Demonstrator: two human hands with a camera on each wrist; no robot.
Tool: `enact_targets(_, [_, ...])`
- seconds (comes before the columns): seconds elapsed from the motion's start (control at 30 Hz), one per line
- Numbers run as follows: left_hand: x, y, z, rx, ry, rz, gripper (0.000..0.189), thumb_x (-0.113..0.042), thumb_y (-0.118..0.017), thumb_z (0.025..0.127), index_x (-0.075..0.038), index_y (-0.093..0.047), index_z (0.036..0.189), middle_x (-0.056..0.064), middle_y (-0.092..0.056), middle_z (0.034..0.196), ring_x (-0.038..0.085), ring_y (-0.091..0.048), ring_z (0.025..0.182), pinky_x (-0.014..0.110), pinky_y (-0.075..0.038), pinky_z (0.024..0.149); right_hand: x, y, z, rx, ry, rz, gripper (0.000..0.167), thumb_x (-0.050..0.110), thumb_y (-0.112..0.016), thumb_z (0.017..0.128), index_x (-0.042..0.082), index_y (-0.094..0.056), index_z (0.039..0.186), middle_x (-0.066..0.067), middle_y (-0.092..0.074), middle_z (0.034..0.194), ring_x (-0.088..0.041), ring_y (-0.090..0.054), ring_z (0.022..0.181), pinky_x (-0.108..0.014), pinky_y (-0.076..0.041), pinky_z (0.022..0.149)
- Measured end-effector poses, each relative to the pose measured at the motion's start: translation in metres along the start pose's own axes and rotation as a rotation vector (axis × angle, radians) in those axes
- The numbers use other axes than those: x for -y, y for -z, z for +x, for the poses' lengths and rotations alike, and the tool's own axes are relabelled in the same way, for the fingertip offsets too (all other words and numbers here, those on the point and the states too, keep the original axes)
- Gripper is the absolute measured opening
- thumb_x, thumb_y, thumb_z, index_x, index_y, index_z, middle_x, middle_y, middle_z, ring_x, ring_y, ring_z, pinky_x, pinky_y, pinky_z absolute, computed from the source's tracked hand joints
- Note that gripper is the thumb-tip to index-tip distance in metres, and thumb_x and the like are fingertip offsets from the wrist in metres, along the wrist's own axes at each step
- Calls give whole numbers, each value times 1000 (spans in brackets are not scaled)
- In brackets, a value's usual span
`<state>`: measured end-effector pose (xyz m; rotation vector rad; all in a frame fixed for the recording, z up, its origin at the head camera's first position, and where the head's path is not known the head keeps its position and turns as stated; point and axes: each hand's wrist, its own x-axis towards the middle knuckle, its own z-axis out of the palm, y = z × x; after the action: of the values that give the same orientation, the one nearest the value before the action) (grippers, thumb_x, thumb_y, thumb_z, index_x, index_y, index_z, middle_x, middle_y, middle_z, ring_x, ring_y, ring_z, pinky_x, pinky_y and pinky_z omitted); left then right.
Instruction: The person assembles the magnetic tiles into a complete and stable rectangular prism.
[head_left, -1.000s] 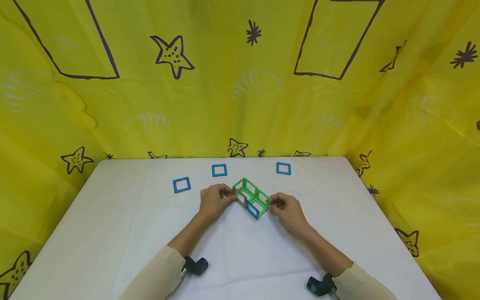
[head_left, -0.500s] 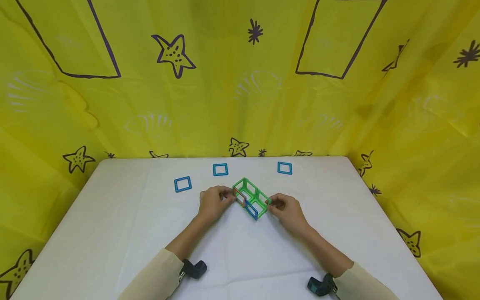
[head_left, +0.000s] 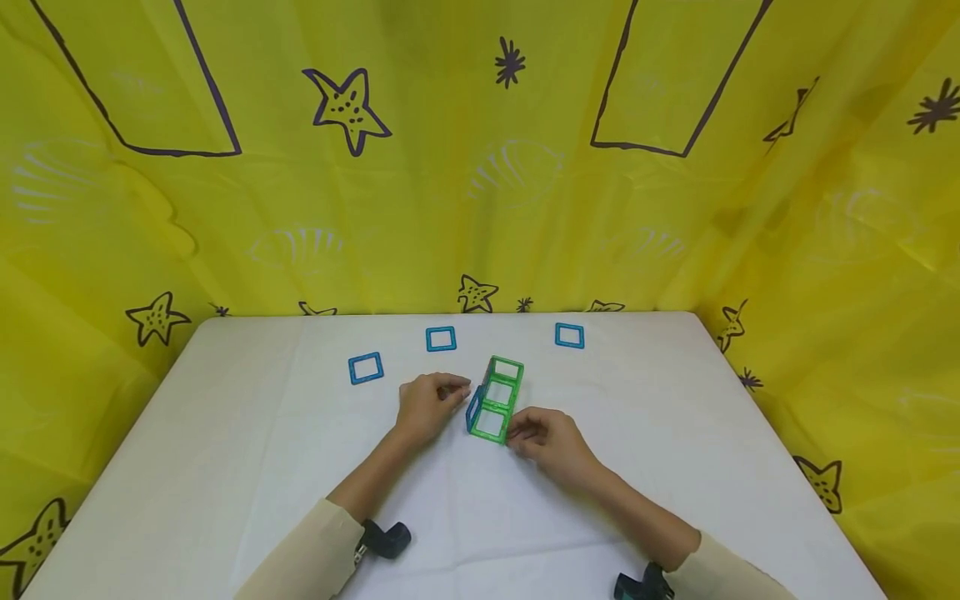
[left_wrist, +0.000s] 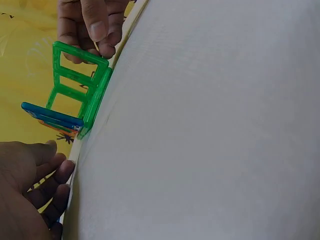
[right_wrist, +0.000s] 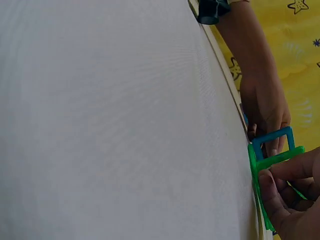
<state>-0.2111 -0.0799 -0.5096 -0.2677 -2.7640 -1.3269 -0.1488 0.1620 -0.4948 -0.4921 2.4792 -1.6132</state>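
Note:
Green magnetic tile frames (head_left: 497,407) are joined into a long open box shape in the middle of the table. Along its left side stands a blue tile (left_wrist: 52,116), and part of an orange tile (left_wrist: 70,131) shows just behind it. My right hand (head_left: 553,448) pinches the near right corner between thumb and forefinger, as the right wrist view shows at the green edge (right_wrist: 280,157). My left hand (head_left: 427,408) hovers beside the blue tile with loosely bent fingers, a small gap away and holding nothing.
Three loose blue tile frames lie toward the far edge: one at the left (head_left: 366,368), another blue frame (head_left: 429,340) nearer the middle, and a blue frame (head_left: 558,335) at the right. The white tabletop (head_left: 480,525) ends at a yellow patterned curtain (head_left: 420,208).
The tile structure has turned clockwise, its near end swinging left toward my left hand. My right hand has moved left and nearer with it, while my left hand has come off the structure.

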Motion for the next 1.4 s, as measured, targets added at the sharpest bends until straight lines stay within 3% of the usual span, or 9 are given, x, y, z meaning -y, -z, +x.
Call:
enact_targets(0.17, [3,8,0,-24,24,-77,16,-19,-76,99,-15,-82,113,-7,-72,93,18,-57,82,36,-45,76,1,10,11,-126,-58,-54,19,-13,-68,88,2,-72,99,-5,-71,93,-20,-64,84,-25,-54,72])
enact_targets(0.3, [12,21,3,-109,31,-73,16,-16,-78,97,-14,-82,112,-2,-74,97,21,-57,86,38,-45,77,-6,26,25,-224,-97,-47,26,-11,-69,89,-1,-67,114,-12,-68,105,-25,-63,95,-25,-54,78])
enact_targets(0.43, [25,38,6,-193,21,-32,24,-15,-81,94,-11,-80,117,7,-74,113,29,-58,101,48,-40,91,-13,36,35,-218,-96,-38,44,-9,-69,93,-1,-60,136,-18,-65,128,-30,-62,109,-31,-54,88])
enact_targets(0.6, [43,59,8,-234,28,72,40,-19,-84,92,-9,-74,130,16,-62,140,41,-47,127,60,-30,104,-18,40,42,-124,-37,-55,62,-9,-66,95,1,-49,153,-17,-59,146,-33,-60,116,-40,-51,96])
enact_targets(0.77, [61,78,10,-188,47,182,52,-22,-83,92,-7,-67,139,21,-56,148,46,-43,134,64,-28,107,-20,41,43,-49,17,-54,60,-7,-66,95,-1,-50,153,-21,-60,143,-36,-60,117,-48,-49,95])
enact_targets(0.93, [76,93,10,-123,74,208,62,-25,-85,91,-4,-62,144,24,-51,152,47,-39,135,65,-26,108,-21,42,40,-45,0,-68,51,-4,-68,95,-2,-56,145,-19,-65,133,-35,-62,115,-48,-50,97])
enact_targets(1.17, [85,106,10,-87,82,240,67,-26,-87,88,1,-61,144,31,-49,145,49,-40,127,61,-41,99,-21,43,30,-81,-36,-77,42,-2,-75,90,-7,-64,131,-12,-69,109,-27,-64,102,-38,-53,90])
enact_targets(1.4, [86,110,12,-51,94,239,64,-24,-86,90,3,-62,143,32,-51,137,48,-43,122,56,-44,97,-20,42,16,-66,-34,-77,37,1,-81,87,-6,-66,121,-9,-68,103,-24,-63,95,-28,-53,78])
